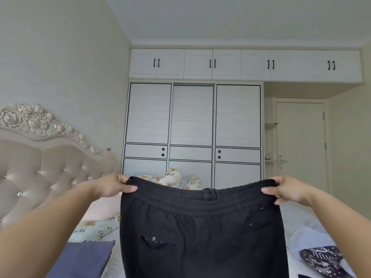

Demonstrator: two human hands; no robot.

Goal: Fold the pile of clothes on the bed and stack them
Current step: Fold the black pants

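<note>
I hold up a pair of black sweatpants (200, 233) by the elastic waistband, spread wide in the air above the bed (96, 227). My left hand (116, 186) pinches the waistband's left corner and my right hand (281, 189) pinches its right corner. A drawstring hangs at the waistband's middle and a slit pocket shows low on the left. The legs drop out of the frame at the bottom. A folded blue-grey garment (84, 257) lies on the bed at lower left. A dark patterned garment (323, 259) lies at lower right.
A tufted headboard (40, 167) stands on the left. A bundled floral quilt (172, 178) lies at the bed's far side. White wardrobes (192, 125) fill the far wall, and a closed door (300, 149) is on the right.
</note>
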